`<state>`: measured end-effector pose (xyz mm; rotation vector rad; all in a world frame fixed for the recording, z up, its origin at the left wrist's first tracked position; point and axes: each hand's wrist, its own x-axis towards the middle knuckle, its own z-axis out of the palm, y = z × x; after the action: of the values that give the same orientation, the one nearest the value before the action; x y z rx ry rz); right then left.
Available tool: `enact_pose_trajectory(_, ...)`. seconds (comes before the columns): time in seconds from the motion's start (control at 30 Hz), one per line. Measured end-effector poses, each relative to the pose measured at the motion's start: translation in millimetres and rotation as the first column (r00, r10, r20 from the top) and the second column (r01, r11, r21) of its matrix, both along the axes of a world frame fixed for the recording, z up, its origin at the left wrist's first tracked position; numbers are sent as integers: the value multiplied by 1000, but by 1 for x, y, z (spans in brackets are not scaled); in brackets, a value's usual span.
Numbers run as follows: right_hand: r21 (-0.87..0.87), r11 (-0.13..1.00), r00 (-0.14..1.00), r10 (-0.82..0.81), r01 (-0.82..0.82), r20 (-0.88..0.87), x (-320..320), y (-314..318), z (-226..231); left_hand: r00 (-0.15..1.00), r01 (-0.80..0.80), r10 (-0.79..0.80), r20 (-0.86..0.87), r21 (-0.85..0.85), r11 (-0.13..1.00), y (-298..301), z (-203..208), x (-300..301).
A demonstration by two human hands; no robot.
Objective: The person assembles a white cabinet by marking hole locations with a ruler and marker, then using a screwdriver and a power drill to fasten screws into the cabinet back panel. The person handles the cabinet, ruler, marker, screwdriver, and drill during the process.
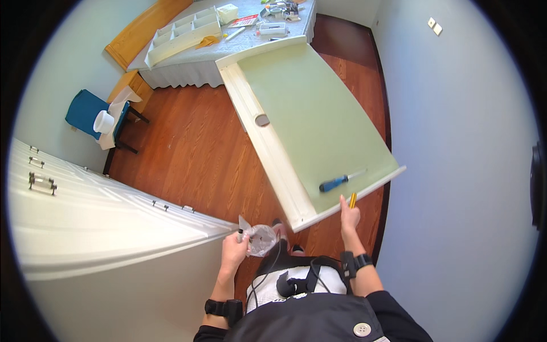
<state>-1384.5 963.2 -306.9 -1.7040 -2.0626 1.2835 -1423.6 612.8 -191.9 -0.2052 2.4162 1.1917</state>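
Left hand (235, 246) closed around a crumpled clear plastic bag (260, 238), low in the view, just off the corner of the white cabinet (102, 222) on the left. A small dark bit sticks up from the fist at the bag's neck; can't tell what it is.

Right hand (349, 218) closed on a yellow pencil (352, 199), tip up, right at the near edge of the green panel (319, 119). Hand touches or nearly touches that edge; can't tell which. Both wrists carry black straps.

Panel: pale green face, cream frame, long piece running from near the hands away toward the table. It sits tilted across the wood floor (188, 154). A blue-handled screwdriver (341, 181) lies on the green face close to the near end, just beyond the right hand, shaft pointing right. Halfway up the left rail there's a small grey oval cutout (262, 119).

The cabinet fills the lower left, metal handles (42, 182) on its far side.

Further back left: blue chair (85, 114) against the wall with a white roll (104, 121) and white cloth on it.

Far end: table (182, 71) with a grey cloth, holding a white divided tray (182, 31), a small box and assorted small parts, too small to identify. The panel's far end meets the table edge.
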Motion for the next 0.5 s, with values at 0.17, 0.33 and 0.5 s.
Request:
enact_pose_trajectory(0.17,125,992,997,-3,-7,78,-42,-13,-11,949,287,-264,174,-126,950,33,-55,-78)
enact_pose_trajectory(0.33,119,992,984,29,-51,176,-61,-12,-21,816,531,-506,279,-17,847,66,-98,-121)
enact_pose_trajectory(0.5,140,988,973,35,-68,228,-75,20,-31,757,425,-479,445,222,878,102,-111,-128)
